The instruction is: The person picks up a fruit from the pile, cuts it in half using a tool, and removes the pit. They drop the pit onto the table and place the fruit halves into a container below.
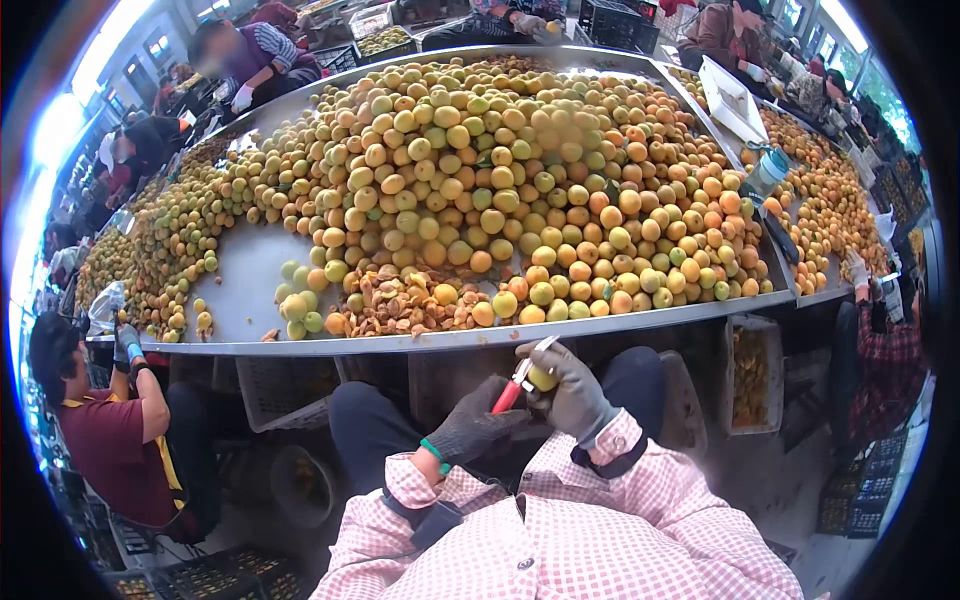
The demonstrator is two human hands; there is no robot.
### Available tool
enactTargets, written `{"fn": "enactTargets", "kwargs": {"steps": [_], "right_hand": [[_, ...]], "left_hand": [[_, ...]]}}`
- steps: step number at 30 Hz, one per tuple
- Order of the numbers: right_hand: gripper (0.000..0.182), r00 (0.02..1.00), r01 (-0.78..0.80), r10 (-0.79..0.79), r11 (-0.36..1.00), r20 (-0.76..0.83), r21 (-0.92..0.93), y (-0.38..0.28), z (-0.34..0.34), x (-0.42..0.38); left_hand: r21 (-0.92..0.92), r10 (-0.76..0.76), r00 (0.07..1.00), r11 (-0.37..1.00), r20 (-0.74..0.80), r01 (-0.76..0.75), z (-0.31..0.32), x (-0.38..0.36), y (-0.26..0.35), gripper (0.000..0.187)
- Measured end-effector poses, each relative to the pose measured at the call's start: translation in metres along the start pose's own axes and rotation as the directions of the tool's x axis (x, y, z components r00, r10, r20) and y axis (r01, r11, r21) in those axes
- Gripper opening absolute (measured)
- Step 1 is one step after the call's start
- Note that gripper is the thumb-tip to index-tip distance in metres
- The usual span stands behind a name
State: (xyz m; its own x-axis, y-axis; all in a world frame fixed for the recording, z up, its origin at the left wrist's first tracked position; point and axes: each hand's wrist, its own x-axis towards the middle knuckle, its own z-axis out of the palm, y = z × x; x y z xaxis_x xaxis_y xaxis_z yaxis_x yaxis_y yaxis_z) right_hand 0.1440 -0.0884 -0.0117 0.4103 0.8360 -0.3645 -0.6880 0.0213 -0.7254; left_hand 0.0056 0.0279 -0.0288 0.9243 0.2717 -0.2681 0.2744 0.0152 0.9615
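My left hand (472,420), in a dark grey glove, is closed around a red-handled tool (507,397). Its silvery upper part meets a yellow-green apricot (541,378) and its exact form is hard to make out. Grey-gloved too, my right hand (577,392) wraps its fingers round that apricot. Both hands are close together above my lap, just below the metal table's front edge (440,343). Across the edge lies a heap of brownish, torn apricot pieces (405,302), with greener apricots (295,300) to its left.
A large mound of apricots (440,150) covers much of the table. On the right are a clear bottle with a blue-green lid (767,172) and a white tray (732,100). Crates (752,375) stand underneath. Co-workers sit on both sides, including a person in maroon (115,460).
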Motion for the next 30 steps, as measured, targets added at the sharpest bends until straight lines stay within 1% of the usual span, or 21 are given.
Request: {"fn": "enactTargets", "kwargs": {"steps": [1, 2, 3, 4, 5, 6, 7, 9, 10, 11, 12, 13, 14, 15, 17, 18, 23, 25, 27, 29, 30], "right_hand": [[0.025, 0.998, -0.068, 0.069, 0.993, -0.006, 0.097, -0.003, -0.004, -0.002], [0.031, 0.992, -0.069, 0.079, 0.993, -0.099, 0.095, 0.003, -0.007, 0.000], [0.031, 0.992, -0.065, 0.075, 0.993, -0.102, 0.097, 0.003, -0.009, -0.004], [0.031, 0.996, -0.007, 0.015, 0.996, -0.088, 0.088, 0.002, -0.010, -0.007], [0.032, 0.996, 0.051, -0.046, 0.996, -0.070, 0.078, 0.001, -0.011, -0.009], [0.035, 0.986, -0.036, 0.046, 0.997, -0.158, 0.069, 0.002, -0.017, -0.012], [0.035, 0.987, -0.031, 0.042, 0.997, -0.157, 0.069, 0.005, -0.020, -0.014], [0.035, 0.995, -0.060, 0.072, 0.985, -0.073, 0.160, 0.010, -0.026, -0.019], [0.033, 0.978, -0.154, 0.181, 0.961, -0.103, 0.231, 0.008, -0.025, -0.022], [0.033, 0.979, -0.150, 0.177, 0.961, -0.103, 0.232, 0.006, -0.025, -0.025], [0.033, 0.980, -0.173, 0.193, 0.941, -0.041, 0.292, 0.004, -0.025, -0.027], [0.033, 0.979, -0.200, 0.204, 0.916, 0.023, 0.349, 0.001, -0.024, -0.030], [0.033, 0.981, -0.193, 0.167, 0.919, 0.103, 0.343, -0.001, -0.019, -0.034], [0.033, 0.981, -0.192, 0.166, 0.919, 0.102, 0.345, -0.004, -0.014, -0.041], [0.038, 0.987, -0.112, 0.087, 0.976, 0.136, 0.186, -0.003, -0.009, -0.050], [0.045, 0.979, -0.096, 0.060, 0.978, 0.196, 0.184, -0.001, -0.014, -0.051], [0.050, 0.967, -0.018, -0.009, 0.994, 0.255, 0.105, -0.001, -0.012, -0.060], [0.052, 0.953, 0.053, -0.058, 0.998, 0.297, 0.024, -0.005, -0.009, -0.065], [0.052, 0.961, 0.069, -0.057, 0.997, 0.271, -0.036, 0.000, -0.010, -0.066], [0.053, 0.967, 0.086, -0.060, 0.992, 0.248, -0.097, -0.001, -0.008, -0.068], [0.047, 0.968, 0.096, -0.069, 0.990, 0.242, -0.103, -0.005, -0.005, -0.069]], "left_hand": [[0.005, 0.001, 1.000, 1.000, 0.005, -0.001, 0.002, -0.003, 0.003, 0.035], [-0.099, -0.090, 0.996, 0.991, 0.024, 0.092, 0.004, -0.005, 0.007, 0.035], [-0.200, -0.179, 0.982, 0.962, 0.052, 0.186, 0.007, -0.007, 0.009, 0.036], [-0.197, -0.176, 0.983, 0.963, 0.054, 0.184, 0.009, -0.006, 0.008, 0.036], [0.059, -0.033, 0.997, 0.998, -0.063, 0.037, 0.011, -0.003, 0.005, 0.033], [0.323, 0.135, 0.981, 0.943, -0.138, -0.084, 0.013, -0.002, 0.009, 0.031], [0.325, 0.139, 0.981, 0.942, -0.136, -0.088, 0.016, -0.002, 0.014, 0.031], [0.495, 0.133, 0.972, 0.869, -0.193, -0.021, 0.022, -0.005, 0.027, 0.031], [0.497, 0.136, 0.972, 0.867, -0.190, -0.024, 0.023, -0.006, 0.028, 0.031], [0.466, 0.170, 0.973, 0.881, -0.158, -0.078, 0.023, -0.006, 0.028, 0.031], [0.432, 0.204, 0.971, 0.892, -0.127, -0.131, 0.024, -0.007, 0.029, 0.032], [0.434, 0.205, 0.971, 0.891, -0.124, -0.132, 0.023, -0.008, 0.031, 0.032], [0.431, 0.198, 0.975, 0.892, -0.105, -0.135, 0.022, -0.010, 0.034, 0.033], [0.427, 0.190, 0.978, 0.894, -0.086, -0.136, 0.021, -0.013, 0.038, 0.035], [0.444, 0.193, 0.979, 0.885, -0.070, -0.143, 0.020, -0.019, 0.047, 0.035], [0.459, 0.196, 0.979, 0.876, -0.052, -0.151, 0.020, -0.023, 0.050, 0.034], [0.566, 0.277, 0.958, 0.803, -0.080, -0.185, 0.022, -0.035, 0.062, 0.033], [0.613, 0.299, 0.950, 0.769, -0.093, -0.182, 0.023, -0.038, 0.062, 0.033], [0.636, 0.376, 0.923, 0.733, -0.085, -0.241, 0.025, -0.040, 0.056, 0.032], [0.670, 0.388, 0.917, 0.705, -0.089, -0.233, 0.027, -0.043, 0.057, 0.031], [0.705, 0.401, 0.911, 0.674, -0.095, -0.223, 0.027, -0.045, 0.058, 0.030]]}}
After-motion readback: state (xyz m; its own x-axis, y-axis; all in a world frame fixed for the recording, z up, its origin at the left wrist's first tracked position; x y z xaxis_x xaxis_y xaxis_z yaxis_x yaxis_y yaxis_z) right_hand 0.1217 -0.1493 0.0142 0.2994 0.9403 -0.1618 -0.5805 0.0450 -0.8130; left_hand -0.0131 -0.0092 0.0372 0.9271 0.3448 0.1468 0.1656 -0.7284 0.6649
